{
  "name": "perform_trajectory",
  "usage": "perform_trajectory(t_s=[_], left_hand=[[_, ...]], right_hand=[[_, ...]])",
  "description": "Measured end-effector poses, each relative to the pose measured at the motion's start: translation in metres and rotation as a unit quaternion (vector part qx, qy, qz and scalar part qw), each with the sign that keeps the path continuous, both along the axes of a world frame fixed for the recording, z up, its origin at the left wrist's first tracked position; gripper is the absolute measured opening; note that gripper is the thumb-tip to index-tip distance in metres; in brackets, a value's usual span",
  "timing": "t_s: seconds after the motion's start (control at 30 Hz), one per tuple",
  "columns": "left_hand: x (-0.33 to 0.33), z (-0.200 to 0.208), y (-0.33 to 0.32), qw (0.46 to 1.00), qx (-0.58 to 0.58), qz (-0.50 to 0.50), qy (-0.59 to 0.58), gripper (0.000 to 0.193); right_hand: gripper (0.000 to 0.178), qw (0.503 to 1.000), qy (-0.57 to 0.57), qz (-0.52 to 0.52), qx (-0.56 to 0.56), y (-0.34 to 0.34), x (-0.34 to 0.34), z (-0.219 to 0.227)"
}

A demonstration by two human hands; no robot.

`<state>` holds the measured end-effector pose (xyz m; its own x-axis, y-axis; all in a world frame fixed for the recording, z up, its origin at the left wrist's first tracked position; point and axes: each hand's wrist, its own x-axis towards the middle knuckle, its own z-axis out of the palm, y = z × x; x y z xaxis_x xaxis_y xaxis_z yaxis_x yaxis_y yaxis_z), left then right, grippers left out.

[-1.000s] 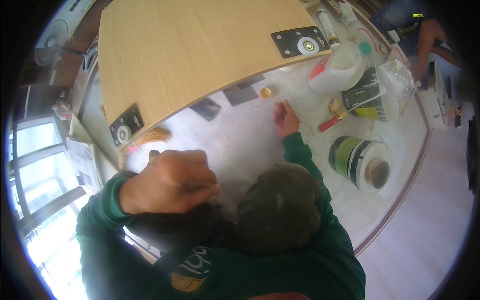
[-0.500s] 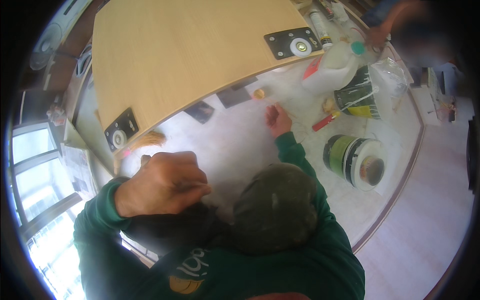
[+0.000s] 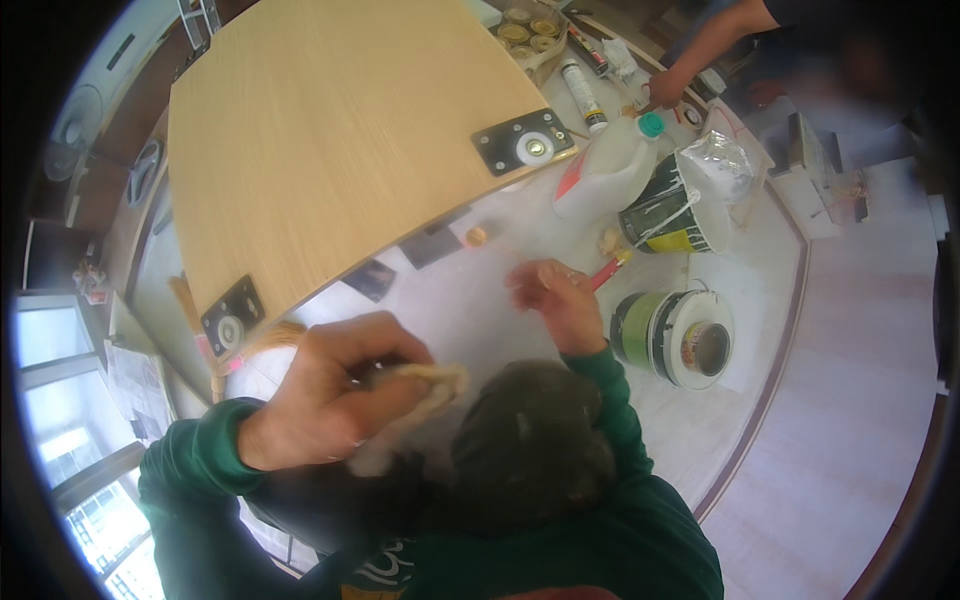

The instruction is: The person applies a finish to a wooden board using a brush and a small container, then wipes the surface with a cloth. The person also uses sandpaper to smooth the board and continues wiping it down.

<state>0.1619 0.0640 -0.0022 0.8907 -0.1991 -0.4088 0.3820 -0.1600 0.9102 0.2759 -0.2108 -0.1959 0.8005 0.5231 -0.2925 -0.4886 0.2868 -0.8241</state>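
My left hand (image 3: 340, 385) is closed on a crumpled pale rag (image 3: 440, 390), which pokes out past the fingertips above my dark-clad knee. My right hand (image 3: 562, 300) is raised ahead of the other knee, its fingers slightly curled, apart and a little blurred. Nothing shows between them. Partly behind that hand lies a red stick-like tool (image 3: 608, 270) with a yellow end. Ahead stands a light wooden panel (image 3: 340, 120), with a black caster plate (image 3: 522, 143) on its right corner and another caster plate (image 3: 231, 318) on its left corner.
At right are a green-labelled can (image 3: 645, 330), a paint-streaked bucket (image 3: 660, 210) and a white jug (image 3: 605, 165) with a green cap. Farther back lies a sealant tube (image 3: 584, 95). A co-worker's arm (image 3: 715, 50) reaches in at the upper right. Straw bristles (image 3: 275, 338) show at left.
The view has shifted right. My left hand has turned, and the pale rag now shows in it. My right hand has come back toward me, nearer the red tool.
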Motion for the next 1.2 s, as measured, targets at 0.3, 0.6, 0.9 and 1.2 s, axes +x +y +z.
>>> perform_trajectory(t_s=[0.3,0.6,0.9,1.2], left_hand=[[0.067,-0.019,-0.061,0.944,0.011,0.070,-0.321,0.018],[0.086,-0.009,-0.011,0.807,0.276,0.102,-0.511,0.045],[0.106,-0.034,0.070,0.683,0.568,0.173,-0.424,0.050],[0.104,-0.043,0.068,0.634,0.638,0.118,-0.420,0.056]], right_hand=[[0.048,0.953,-0.295,-0.044,-0.057,0.033,-0.028,0.139],[0.026,0.968,-0.111,-0.221,-0.044,0.039,0.009,0.085],[0.025,0.941,-0.143,-0.302,-0.057,0.064,0.045,0.063],[0.014,0.938,-0.167,-0.302,-0.032,0.088,0.042,0.064]])
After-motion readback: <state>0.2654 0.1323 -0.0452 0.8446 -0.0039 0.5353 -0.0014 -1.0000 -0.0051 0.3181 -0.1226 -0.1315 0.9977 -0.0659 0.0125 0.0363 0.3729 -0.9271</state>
